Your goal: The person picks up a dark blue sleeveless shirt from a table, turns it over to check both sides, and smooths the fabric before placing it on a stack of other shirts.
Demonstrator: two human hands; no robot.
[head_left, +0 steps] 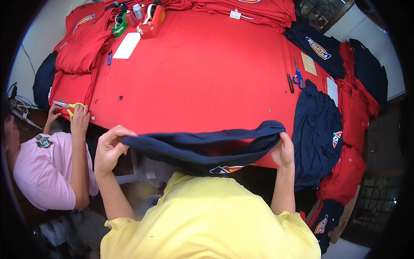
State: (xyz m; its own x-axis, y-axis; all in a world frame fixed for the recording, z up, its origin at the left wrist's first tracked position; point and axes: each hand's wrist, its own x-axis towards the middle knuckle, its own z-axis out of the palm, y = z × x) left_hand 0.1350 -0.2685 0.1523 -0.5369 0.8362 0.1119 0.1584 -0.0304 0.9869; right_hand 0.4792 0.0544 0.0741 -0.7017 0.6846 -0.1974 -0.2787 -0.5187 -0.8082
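Note:
A navy T-shirt (189, 151) with a coloured print on its front stretches between my two hands, just over the table's near edge. My left hand (111, 149) pinches its left end between thumb and fingers. At the opposite end, my right hand (283, 150) grips the cloth, its fingers partly behind the fabric. The garment hangs in a shallow curve, with an opening along its top through which red shows. Much of its lower part is foreshortened or hidden in front of my yellow shirt.
Red cloth covers the table (194, 73). Navy garments (317, 134) lie close on the right, near blue-handled scissors (298, 78) and thread snips (290, 83). A tape dispenser (152, 23) stands at the back. On the left, a co-worker in pink holds yellow-handled scissors (69, 105) beside red garments (79, 52).

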